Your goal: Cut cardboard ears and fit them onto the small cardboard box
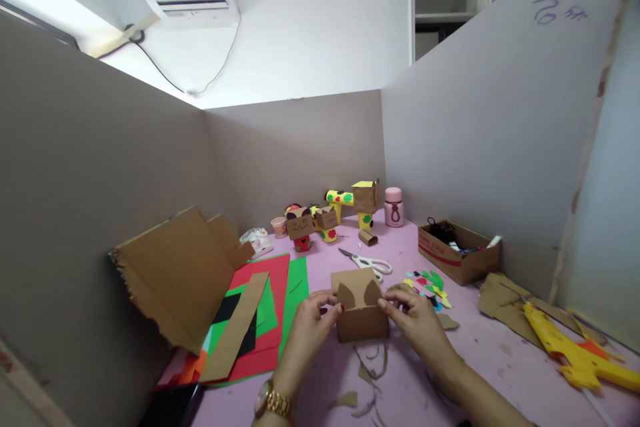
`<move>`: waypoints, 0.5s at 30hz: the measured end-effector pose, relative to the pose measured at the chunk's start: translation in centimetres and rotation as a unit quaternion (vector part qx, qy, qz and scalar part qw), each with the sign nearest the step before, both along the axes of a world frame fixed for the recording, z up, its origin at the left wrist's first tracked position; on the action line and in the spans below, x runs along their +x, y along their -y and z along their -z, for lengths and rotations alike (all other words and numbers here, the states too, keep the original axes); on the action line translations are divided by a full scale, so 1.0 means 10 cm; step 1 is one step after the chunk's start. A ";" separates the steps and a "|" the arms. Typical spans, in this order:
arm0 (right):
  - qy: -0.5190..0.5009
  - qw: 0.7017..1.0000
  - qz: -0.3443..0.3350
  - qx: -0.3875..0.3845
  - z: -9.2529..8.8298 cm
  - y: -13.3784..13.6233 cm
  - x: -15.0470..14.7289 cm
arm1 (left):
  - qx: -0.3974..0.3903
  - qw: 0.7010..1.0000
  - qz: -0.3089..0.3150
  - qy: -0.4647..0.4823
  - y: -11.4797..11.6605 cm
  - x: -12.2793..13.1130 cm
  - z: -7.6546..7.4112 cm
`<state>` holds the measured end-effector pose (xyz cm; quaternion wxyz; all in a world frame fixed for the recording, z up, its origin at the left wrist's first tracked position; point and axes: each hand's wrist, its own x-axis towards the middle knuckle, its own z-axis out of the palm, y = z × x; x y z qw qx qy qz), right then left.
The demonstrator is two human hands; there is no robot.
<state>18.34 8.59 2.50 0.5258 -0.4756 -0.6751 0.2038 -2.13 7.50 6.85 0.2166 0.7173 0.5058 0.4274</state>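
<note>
A small brown cardboard box [363, 327] sits on the table right in front of me. Two pointed, ear-shaped cardboard pieces stand up along its near top edge: a left ear piece [346, 295] and a right ear piece [372, 293]. My left hand [317, 320] pinches the outer side of the left one between thumb and fingers. On the other side, my right hand [413, 317] does the same with the right one. Whether the pieces are stuck to the box cannot be told. Cardboard scraps [370, 370] lie on the tabletop below the box.
White-handled scissors [367, 261] lie behind the box. Coloured paper sheets [267, 327] and a large cardboard piece [175, 273] are at left. Paper cutouts [430, 285], a cardboard tray [457, 253] and a yellow glue gun [565, 347] are at right. Cardboard figures [300, 227] and a pink bottle [393, 208] stand behind.
</note>
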 end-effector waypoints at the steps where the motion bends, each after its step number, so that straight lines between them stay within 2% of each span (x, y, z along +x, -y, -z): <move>1: 0.000 1.000 0.002 0.001 0.00 0.00 0.00 | -0.001 1.000 0.001 0.002 -0.01 0.00 0.01; 7: 0.004 1.000 0.010 0.011 0.00 0.00 -0.01 | 0.003 1.000 -0.004 0.009 -0.02 -0.01 0.04; 11: 0.000 0.999 0.026 0.035 -0.05 0.06 -0.04 | 0.034 0.999 -0.041 0.011 0.07 0.10 -0.06; 15: -0.006 0.996 0.059 0.073 -0.16 0.17 -0.10 | 0.063 0.994 -0.085 0.025 0.26 0.33 -0.18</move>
